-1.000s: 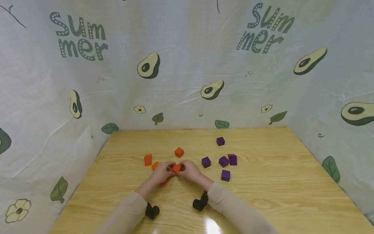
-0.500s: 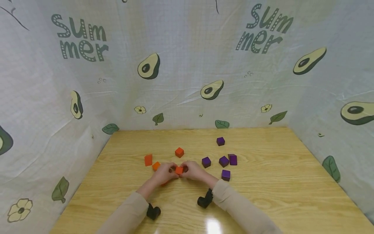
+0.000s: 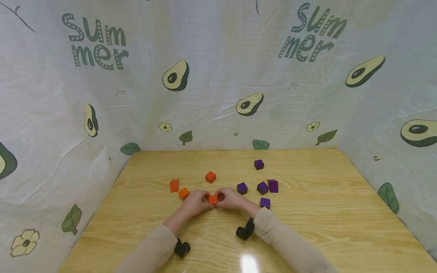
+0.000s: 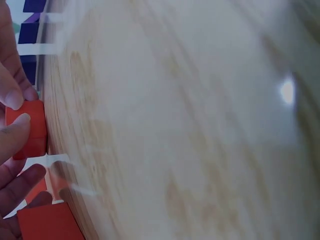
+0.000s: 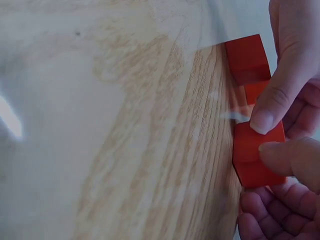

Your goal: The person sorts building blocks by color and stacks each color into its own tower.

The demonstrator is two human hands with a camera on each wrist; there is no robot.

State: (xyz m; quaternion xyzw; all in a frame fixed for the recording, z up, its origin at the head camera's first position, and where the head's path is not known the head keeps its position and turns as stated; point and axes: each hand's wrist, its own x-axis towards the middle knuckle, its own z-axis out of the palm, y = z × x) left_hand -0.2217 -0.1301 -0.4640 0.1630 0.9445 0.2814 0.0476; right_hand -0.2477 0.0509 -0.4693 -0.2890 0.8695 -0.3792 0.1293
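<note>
In the head view my left hand [image 3: 197,203] and right hand [image 3: 232,198] meet over the middle of the table, with a red block [image 3: 213,200] between them. Both thumbs lie on the block's near side in the wrist views, and fingers curl behind it, so each hand pinches it. The block rests on or just above the wood; I cannot tell which. Beside the left hand stands another red block [image 4: 50,222], hidden in the head view. An orange block [image 3: 184,193] sits just beyond the left hand, with an orange-red block [image 3: 174,185] farther left and a red cube [image 3: 210,177] behind.
Several purple blocks lie to the right: one purple block [image 3: 265,203] near the right forearm, another purple cube [image 3: 242,188] beyond the right hand, and a purple cube [image 3: 259,164] farthest back. A printed cloth [image 3: 218,125] borders the wooden table [image 3: 324,212].
Both hands have shifted slightly to the right together, carrying or sliding the red block along. The red patch earlier seen under the left wrist is now covered. The other blocks stay in place.
</note>
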